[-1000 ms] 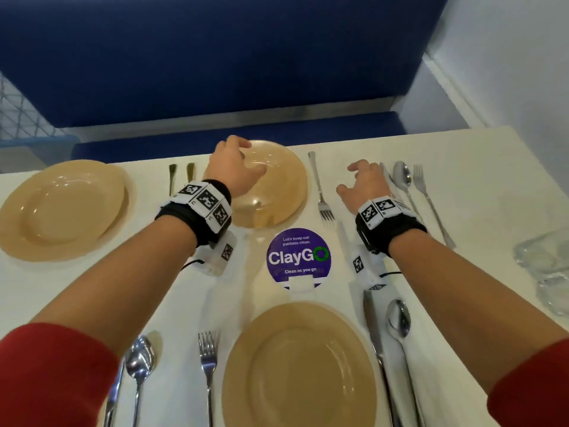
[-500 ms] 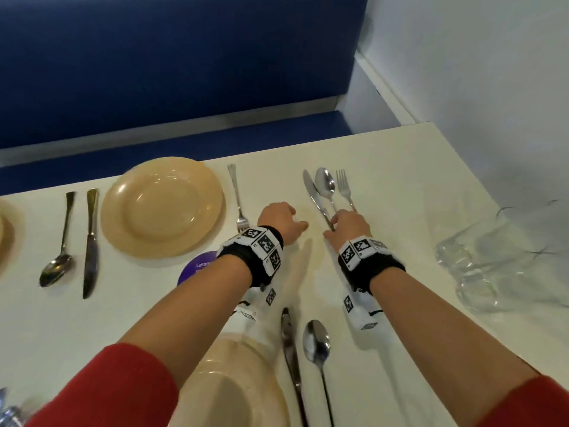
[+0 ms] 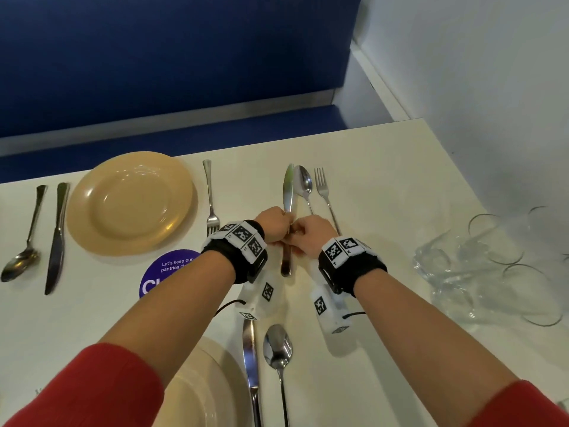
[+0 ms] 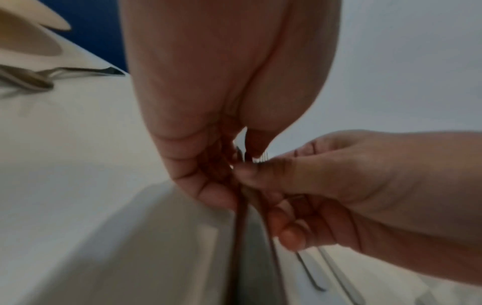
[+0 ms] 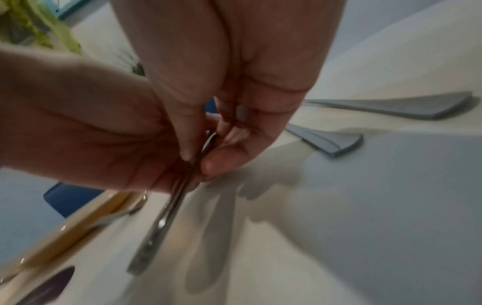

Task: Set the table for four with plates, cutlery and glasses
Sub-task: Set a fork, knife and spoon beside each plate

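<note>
Steel, nearest: a knife point(image 3: 252, 365) and spoon point(image 3: 278, 349) lie on the table point(image 3: 385, 186) behind both wrists, beside the near plate point(image 3: 200, 392); a setting judged done.
Left hand point(image 3: 272, 222): fingers curled, pinching the far knife point(image 3: 288, 192) about mid-length, from its left side.
Right hand point(image 3: 311, 234): fingers curled and pinching at the same knife from the right, as the right wrist view shows; the two hands touch around it.
Far knife, place: between the two hands. Its handle end sticks out behind them toward the person; its blade runs ahead of the fingertips.
Far knife, axis: long axis runs near to far, almost in line with the forearms; the tip points away toward the blue bench point(image 3: 172, 57). It seems tilted or lifted off the table, though how far I cannot tell.
Nearer hand: neither; both are on it equally.
Just right of the blade: a far spoon point(image 3: 303, 183) and fork point(image 3: 321, 186), bowl and tines pointing away, parallel to the knife; their handles pass under the right hand.
Left of the left hand: another fork point(image 3: 210, 192), then the far plate point(image 3: 131, 203).
Right of the right hand, well apart: glasses point(image 3: 480, 263) clustered, not yet set out.
Judgement: the coming move is sorting this trio; the knife must travel sideways, keeping its axis.
</note>
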Available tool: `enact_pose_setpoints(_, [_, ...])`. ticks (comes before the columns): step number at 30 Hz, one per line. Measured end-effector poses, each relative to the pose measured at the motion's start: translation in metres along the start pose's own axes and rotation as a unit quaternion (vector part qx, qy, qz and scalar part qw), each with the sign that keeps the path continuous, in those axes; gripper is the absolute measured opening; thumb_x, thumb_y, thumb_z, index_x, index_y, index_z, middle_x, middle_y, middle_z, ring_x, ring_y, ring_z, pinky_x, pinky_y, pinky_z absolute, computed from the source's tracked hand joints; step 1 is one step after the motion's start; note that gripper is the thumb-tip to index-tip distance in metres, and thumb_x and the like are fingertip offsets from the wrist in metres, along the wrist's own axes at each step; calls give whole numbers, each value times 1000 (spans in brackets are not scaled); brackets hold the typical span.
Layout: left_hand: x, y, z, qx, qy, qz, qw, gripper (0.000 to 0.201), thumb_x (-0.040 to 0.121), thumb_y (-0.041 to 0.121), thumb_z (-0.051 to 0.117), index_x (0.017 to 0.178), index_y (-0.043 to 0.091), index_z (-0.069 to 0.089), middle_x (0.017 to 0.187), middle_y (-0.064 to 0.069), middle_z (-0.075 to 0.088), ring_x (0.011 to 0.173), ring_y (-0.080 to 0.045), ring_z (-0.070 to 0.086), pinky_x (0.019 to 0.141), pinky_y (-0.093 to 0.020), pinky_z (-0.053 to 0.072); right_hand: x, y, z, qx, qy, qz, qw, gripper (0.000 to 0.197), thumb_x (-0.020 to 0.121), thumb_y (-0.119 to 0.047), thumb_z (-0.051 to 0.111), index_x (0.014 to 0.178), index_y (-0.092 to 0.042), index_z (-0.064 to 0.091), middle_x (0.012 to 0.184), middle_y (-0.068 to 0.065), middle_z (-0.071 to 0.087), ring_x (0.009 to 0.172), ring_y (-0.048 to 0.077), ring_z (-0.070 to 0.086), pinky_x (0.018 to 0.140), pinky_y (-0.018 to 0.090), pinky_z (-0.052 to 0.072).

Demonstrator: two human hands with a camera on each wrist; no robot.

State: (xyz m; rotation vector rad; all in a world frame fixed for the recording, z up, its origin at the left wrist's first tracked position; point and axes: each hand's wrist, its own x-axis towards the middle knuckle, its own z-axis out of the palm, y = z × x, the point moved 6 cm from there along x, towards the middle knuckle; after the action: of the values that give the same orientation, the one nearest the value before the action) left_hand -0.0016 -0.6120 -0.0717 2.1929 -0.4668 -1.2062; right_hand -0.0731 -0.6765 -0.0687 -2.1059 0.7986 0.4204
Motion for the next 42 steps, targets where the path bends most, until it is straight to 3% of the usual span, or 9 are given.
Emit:
enact_pose_setpoints(5, [-6,1,-23,-157,78,-11,985,18,102,23,37,105,6,42,74,-9,62,63,-19,61,54,-29,57,1,9,-43,3,204,25,979,21,89,-24,58,103,-12,65,97,5,68,91,21,62,73,21,41])
enact_pose_setpoints(9, [-7,-10,-25,-209,70,-24,975,21,102,21,38,108,3,46,74,-7,61,64,-19,59,63,-30,55,11,18,-33,-121,111,84,983,22,92,-18,55,106,-3,62,106,14,65,97,29,62,69,26,42])
enact_pose_setpoints(16, [-5,-25,-19,-305,90,-65,946,26,101,11,39,120,0,51,72,-4,59,65,-15,47,71,-28,43,21,24,-28,-105,97,115,983,32,90,-11,51,60,-9,41,66,5,48,57,20,48,45,20,30])
enact_pose_setpoints(23, [-13,-12,-13,-368,84,-40,925,19,100,2,36,113,1,50,72,-11,57,60,-18,51,56,-23,48,9,-6,-13,227,26,28,973,19,90,-15,59,72,-11,61,70,5,62,65,16,61,67,22,57])
enact_pose_setpoints(26, [-15,-7,-15,-388,76,-27,918,16,96,-2,39,92,0,54,77,-13,54,64,-20,54,55,-28,50,8,-20,-8,209,26,-23,977,15,89,-14,61,75,-15,60,78,9,66,73,23,68,75,30,58])
enact_pose_setpoints(31, [-15,-1,-12,-440,78,-18,894,27,104,19,30,97,2,50,82,-12,56,70,-21,58,72,-38,52,8,-22,-14,256,8,-33,966,10,85,-5,65,79,-12,61,75,9,65,70,23,68,77,35,59])
enact_pose_setpoints(35, [-18,3,-12,-399,67,-8,915,23,103,15,31,102,0,48,72,-10,50,60,-19,52,61,-28,48,5,-19,-28,162,72,-34,984,10,84,-20,69,80,-11,65,76,8,68,66,18,66,68,26,58])
enact_pose_setpoints(38, [-21,-5,-19,-397,84,-24,914,23,104,18,30,92,4,44,72,-8,44,60,-22,54,59,-27,45,14,5,-55,0,200,26,979,20,87,-21,57,102,-10,65,102,8,67,94,27,64,79,24,48])
enact_pose_setpoints(42, [-33,-24,-32,-382,87,-51,919,23,102,20,29,85,11,43,70,-4,37,53,-16,46,45,-24,40,20,42,-48,-145,172,128,966,33,95,-18,47,121,1,43,127,18,46,118,34,46,93,39,43])
